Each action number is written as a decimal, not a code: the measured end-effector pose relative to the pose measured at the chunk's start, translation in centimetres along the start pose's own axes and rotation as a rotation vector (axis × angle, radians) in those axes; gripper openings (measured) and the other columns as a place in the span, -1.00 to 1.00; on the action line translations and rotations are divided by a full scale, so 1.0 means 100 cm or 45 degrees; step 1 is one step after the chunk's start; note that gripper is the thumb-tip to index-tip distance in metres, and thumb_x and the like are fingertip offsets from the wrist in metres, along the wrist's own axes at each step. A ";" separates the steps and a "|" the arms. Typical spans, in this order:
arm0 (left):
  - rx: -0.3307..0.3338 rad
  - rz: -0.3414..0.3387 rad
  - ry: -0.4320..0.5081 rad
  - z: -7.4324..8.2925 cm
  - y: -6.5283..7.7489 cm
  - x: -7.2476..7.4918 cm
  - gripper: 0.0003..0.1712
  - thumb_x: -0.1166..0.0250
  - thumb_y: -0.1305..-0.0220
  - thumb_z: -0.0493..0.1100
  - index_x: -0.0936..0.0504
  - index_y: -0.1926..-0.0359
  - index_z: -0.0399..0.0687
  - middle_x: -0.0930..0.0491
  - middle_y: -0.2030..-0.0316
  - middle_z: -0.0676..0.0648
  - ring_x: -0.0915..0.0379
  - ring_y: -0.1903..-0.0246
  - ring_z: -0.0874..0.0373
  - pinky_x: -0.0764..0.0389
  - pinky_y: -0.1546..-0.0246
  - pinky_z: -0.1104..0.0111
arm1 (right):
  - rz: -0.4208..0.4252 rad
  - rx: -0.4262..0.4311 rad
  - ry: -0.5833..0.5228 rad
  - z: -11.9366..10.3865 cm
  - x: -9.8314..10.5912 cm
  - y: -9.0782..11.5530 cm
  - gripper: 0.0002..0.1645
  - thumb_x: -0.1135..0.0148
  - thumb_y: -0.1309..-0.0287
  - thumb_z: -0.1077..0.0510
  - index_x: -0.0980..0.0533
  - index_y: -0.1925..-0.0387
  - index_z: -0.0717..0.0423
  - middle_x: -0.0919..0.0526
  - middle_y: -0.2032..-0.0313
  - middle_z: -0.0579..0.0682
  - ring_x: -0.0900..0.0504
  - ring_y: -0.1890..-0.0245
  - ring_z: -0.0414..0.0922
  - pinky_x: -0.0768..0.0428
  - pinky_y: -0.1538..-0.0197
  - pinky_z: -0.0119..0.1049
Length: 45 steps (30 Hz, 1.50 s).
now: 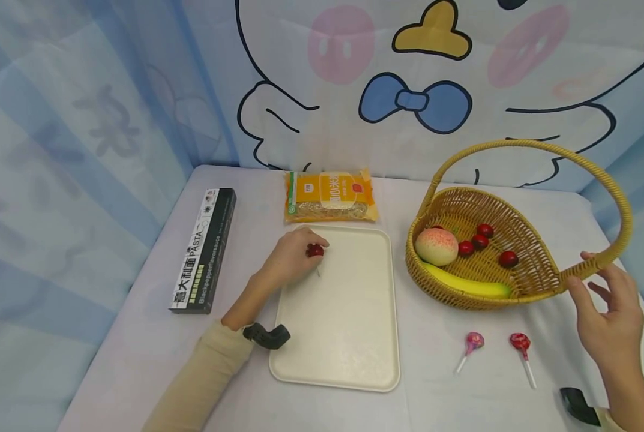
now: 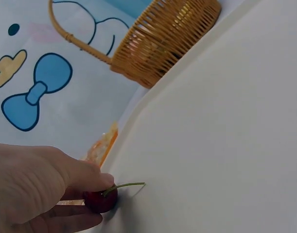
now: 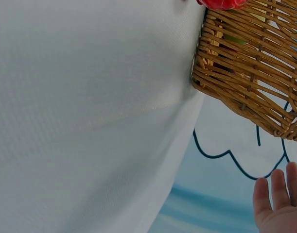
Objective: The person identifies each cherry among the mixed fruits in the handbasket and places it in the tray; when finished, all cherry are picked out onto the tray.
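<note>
My left hand (image 1: 294,255) pinches a dark red cherry (image 1: 314,250) between thumb and fingers at the upper left of the cream tray (image 1: 349,312). In the left wrist view the green stem of the cherry (image 2: 100,200) points out over the tray. On the right, my right hand (image 1: 610,312) has thumb and index finger on either side of the handle's base on the wicker basket (image 1: 538,240); its other fingers extend in the right wrist view. The basket holds a peach (image 1: 436,246), a banana (image 1: 467,282) and several cherries (image 1: 480,242).
Two lollipops (image 1: 520,343) lie on the table before the basket. A yellow-orange food packet (image 1: 329,197) lies behind the tray, and a black-and-white pasta box (image 1: 203,251) is left of it. A printed curtain (image 1: 300,72) hangs behind the table.
</note>
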State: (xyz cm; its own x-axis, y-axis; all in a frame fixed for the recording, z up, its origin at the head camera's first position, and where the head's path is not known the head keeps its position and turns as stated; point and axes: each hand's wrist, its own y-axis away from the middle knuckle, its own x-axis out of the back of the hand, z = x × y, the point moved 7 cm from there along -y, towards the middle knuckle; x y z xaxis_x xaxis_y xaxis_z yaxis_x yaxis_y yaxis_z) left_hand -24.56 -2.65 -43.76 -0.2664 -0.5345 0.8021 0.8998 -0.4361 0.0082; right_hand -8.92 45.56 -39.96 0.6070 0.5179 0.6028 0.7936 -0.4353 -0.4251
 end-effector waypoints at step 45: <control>-0.331 0.000 0.384 0.091 -0.022 0.006 -0.66 -0.40 -0.46 -0.15 -0.71 -0.20 -0.07 -0.73 -0.18 -0.12 -0.65 -0.18 -0.10 -0.76 -0.12 0.34 | -0.042 -0.153 -0.002 0.010 -0.003 0.000 -0.42 -0.18 -0.57 0.11 -0.45 -0.51 -0.33 -0.30 -0.27 -0.73 -0.26 -0.51 -0.42 -0.26 -0.55 -0.55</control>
State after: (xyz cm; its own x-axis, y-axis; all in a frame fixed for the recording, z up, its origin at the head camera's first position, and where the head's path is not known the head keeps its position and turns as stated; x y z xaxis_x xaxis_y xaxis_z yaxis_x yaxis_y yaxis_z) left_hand -23.53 4.53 -37.89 -0.3904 -0.7063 0.5905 0.7927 -0.5841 -0.1745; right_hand -9.05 46.17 -40.83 0.5806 0.5346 0.6141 0.8025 -0.5031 -0.3207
